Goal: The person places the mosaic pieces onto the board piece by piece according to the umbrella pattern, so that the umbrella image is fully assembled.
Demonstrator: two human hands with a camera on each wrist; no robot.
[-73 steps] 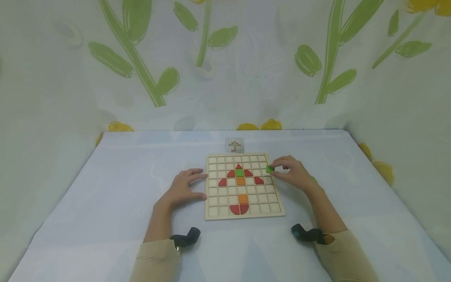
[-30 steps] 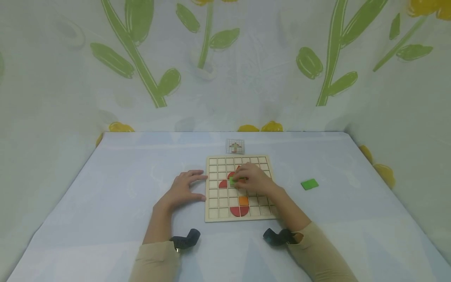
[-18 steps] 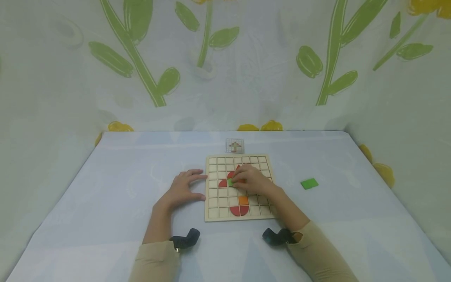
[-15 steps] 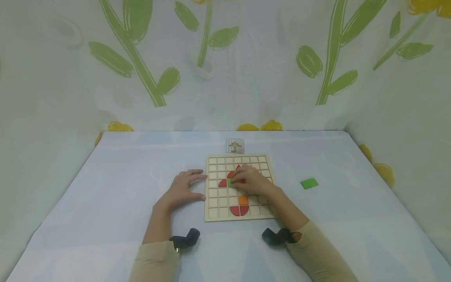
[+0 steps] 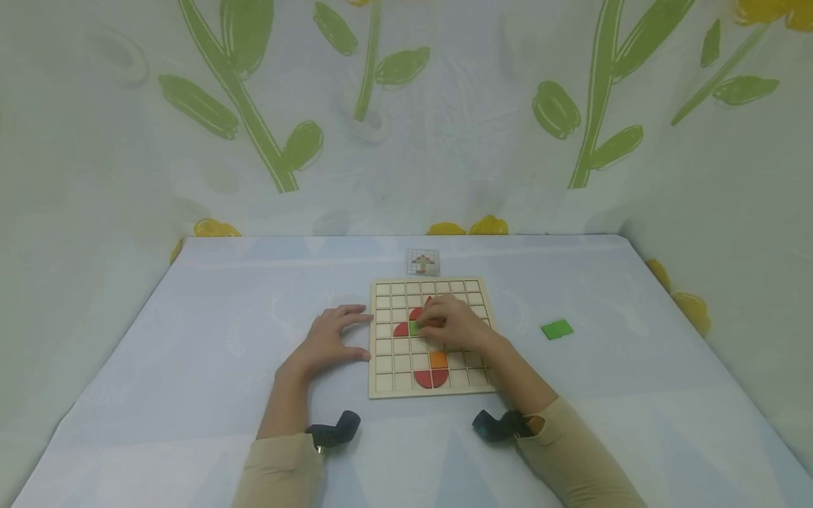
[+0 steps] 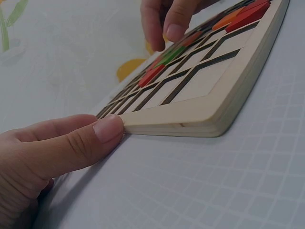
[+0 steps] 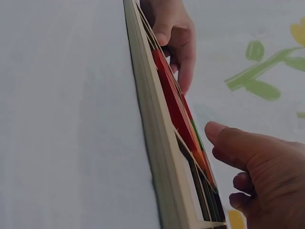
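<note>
A wooden grid board (image 5: 389, 383) lies on the table with coloured tiles in its cells. My left hand (image 5: 327, 339) rests at the board's left edge, fingers spread; in the left wrist view its thumb (image 6: 108, 129) touches the board's side. Over the middle of the board is my right hand (image 5: 459, 324), its fingertips close to a green square tile (image 5: 414, 328) lying in a cell. The left wrist view shows these fingertips just above that green tile (image 6: 170, 56), apparently apart from it. Nothing shows between them in the right wrist view. My right hand covers several tiles.
Beside that green tile sits a red quarter-round tile (image 5: 401, 329). An orange square (image 5: 438, 360) and two red quarter-rounds (image 5: 423, 379) lie nearer me. Loose green tiles (image 5: 557, 329) rest right of the board. A small pattern card (image 5: 422, 262) is behind it.
My right hand has carried a green tile leftward from the board's right edge and set it into a cell. During the last half second it barely moves. The left hand stays put.
</note>
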